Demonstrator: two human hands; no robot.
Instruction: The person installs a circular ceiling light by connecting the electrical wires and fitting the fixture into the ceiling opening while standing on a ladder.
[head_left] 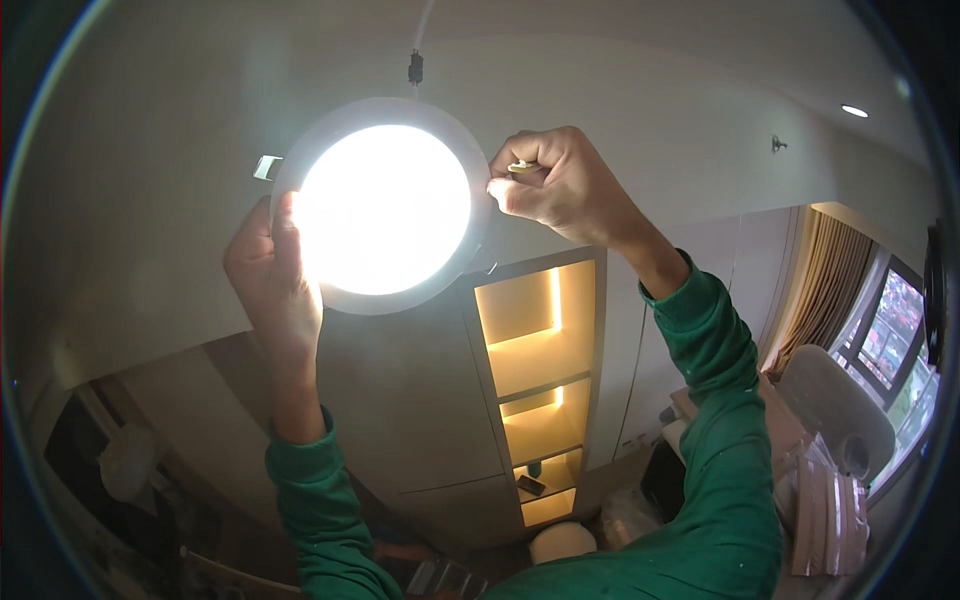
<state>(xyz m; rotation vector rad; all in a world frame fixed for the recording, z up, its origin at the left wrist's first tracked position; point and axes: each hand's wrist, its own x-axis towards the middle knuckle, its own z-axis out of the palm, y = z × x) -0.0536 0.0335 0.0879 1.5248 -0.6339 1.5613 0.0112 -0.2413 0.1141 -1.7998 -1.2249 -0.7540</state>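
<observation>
Round ceiling downlight [385, 210], near 11 o'clock: glaring white, with milky off-white border. Cable connector [416, 67], toward 12: black. Small fitting [522, 167], between 12 and 1: pale yellow. Curtain [825, 275], 3: golden brown. Sweater sleeves [715, 410], 4 and 7: solid deep green. Cardboard boxes [815, 515], 4: pinkish brown, pale stripes. Shelf niche [540, 370], 5: warm amber. Ceiling [640, 110]: plain pale grey.

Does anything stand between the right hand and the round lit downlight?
Nothing visible does. The right hand is already at the right rim of the round lit downlight; a small yellowish piece shows within its curl, not blocking it.
</observation>
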